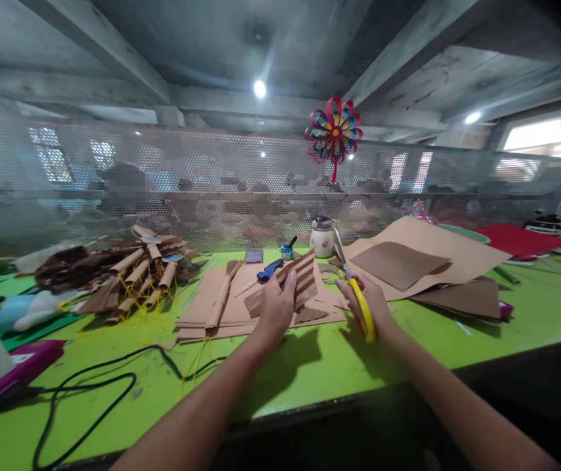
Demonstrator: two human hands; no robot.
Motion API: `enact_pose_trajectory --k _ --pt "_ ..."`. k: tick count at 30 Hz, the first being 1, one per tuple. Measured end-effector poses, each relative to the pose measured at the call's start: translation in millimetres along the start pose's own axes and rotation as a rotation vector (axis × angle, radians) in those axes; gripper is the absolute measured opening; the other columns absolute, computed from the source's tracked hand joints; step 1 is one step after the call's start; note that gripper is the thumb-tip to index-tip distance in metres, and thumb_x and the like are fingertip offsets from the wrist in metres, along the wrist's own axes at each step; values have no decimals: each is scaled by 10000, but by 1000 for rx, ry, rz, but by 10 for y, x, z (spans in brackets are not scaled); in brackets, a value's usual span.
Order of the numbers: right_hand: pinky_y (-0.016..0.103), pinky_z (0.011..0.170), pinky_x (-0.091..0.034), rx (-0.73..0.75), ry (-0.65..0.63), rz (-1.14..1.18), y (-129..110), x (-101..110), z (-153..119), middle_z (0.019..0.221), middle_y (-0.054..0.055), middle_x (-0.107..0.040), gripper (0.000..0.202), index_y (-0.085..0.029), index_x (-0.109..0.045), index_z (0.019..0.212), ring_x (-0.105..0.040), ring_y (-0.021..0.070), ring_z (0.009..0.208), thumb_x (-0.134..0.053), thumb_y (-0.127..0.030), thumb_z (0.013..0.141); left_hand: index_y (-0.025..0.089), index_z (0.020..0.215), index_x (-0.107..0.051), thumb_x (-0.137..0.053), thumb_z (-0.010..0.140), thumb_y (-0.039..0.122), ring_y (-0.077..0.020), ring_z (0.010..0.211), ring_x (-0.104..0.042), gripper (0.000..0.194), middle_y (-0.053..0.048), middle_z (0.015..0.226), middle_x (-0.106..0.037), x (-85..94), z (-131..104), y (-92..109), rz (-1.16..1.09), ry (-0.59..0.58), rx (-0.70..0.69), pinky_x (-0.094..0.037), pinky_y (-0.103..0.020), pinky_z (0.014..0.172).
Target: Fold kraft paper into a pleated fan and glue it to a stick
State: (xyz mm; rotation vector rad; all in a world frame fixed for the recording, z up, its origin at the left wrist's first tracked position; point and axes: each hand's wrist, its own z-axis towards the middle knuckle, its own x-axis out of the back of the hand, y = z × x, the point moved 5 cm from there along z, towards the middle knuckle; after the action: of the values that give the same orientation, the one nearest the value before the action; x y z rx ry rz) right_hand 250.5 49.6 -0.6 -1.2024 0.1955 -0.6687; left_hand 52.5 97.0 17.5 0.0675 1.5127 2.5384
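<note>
My left hand [279,302] is closed on a piece of brown pleated paper [304,278], the thumb pressed on its face. To the right, my right hand [371,302] grips yellow-handled scissors [364,307], whose metal blades point up and away, apart from the paper. Under the left hand lies a stack of brown paper sheets [196,304]. On that stack rest a small rolled paper broom [222,297] and a blue glue gun [269,270]. Behind these stand a small blue jar [287,250] and a white jar with a dark lid [323,237].
Several paper brooms with yellow strings [135,275] are heaped at the left. A black cable [133,379] loops over the green table [260,399]. Large brown sheets [422,252] lie at the right. A perforated screen [211,203] stands behind, with a paper flower [336,133] on it.
</note>
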Motion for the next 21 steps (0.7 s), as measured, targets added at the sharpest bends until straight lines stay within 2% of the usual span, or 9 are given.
enact_pose_trajectory --k 2,4,6,9,13,16,17,19,21 --pt "258 520 -409 36 -49 -394 168 158 256 748 68 -654 479 -158 -628 1005 -576 174 601 -654 -522 696 158 959 -627 -598 790 389 -168 629 -608 287 -27 651 -639 -18 27 -40 50 -31 -17 -492 -266 567" --pt "280 559 -401 -6 -121 -744 360 288 438 811 123 -677 451 -149 -632 1070 -607 212 670 -591 -480 766 152 945 -637 -626 762 342 -170 646 -600 265 -36 677 -648 -44 40 -79 98 -71 -15 -484 -265 574" --pt "297 577 -395 -31 -150 -823 499 410 541 830 156 -682 407 -123 -651 1061 -618 239 690 -583 -410 780 140 927 -643 -637 742 310 -162 650 -589 251 -46 719 -656 -69 38 -116 155 -113 7 -467 -255 576" --pt "304 627 -404 -23 -206 -855 606 544 597 869 144 -688 347 -141 -670 1055 -623 252 736 -612 -291 748 131 860 -643 -634 724 261 -130 596 -551 189 -35 712 -641 -101 21 -163 197 -167 57 -430 -230 546" --pt "335 733 -414 36 -246 -858 519 598 624 971 187 -673 347 -105 -680 1045 -593 297 914 -639 -234 726 137 850 -632 -625 727 247 -92 490 -479 165 -2 643 -603 -135 7 -259 49 -195 187 -379 -202 470" --pt "301 734 -439 102 -314 -764 286 385 610 1041 154 -667 366 -136 -651 1115 -600 240 912 -552 -343 829 141 904 -639 -665 705 260 -96 509 -496 234 -14 677 -621 -115 29 -334 -6 -157 253 -384 -203 481" --pt "277 695 -453 126 -386 -699 198 245 589 987 122 -685 361 -158 -662 1093 -616 207 845 -524 -386 848 140 916 -641 -673 697 253 -100 527 -510 248 -19 694 -629 -88 46 -351 -4 -125 256 -392 -205 496" --pt "265 624 -466 162 -653 -394 21 -123 502 937 105 -691 370 -153 -677 1050 -621 185 758 -537 -418 835 143 922 -638 -676 688 233 -115 577 -541 254 -30 729 -646 -4 91 -368 9 -40 236 -413 -215 535" --pt "244 554 -449 190 -811 -292 -102 -438 436 840 80 -691 349 -153 -698 990 -608 169 689 -581 -419 796 153 911 -630 -674 680 219 -135 635 -569 244 -38 762 -662 109 146 -367 27 57 187 -430 -227 576"
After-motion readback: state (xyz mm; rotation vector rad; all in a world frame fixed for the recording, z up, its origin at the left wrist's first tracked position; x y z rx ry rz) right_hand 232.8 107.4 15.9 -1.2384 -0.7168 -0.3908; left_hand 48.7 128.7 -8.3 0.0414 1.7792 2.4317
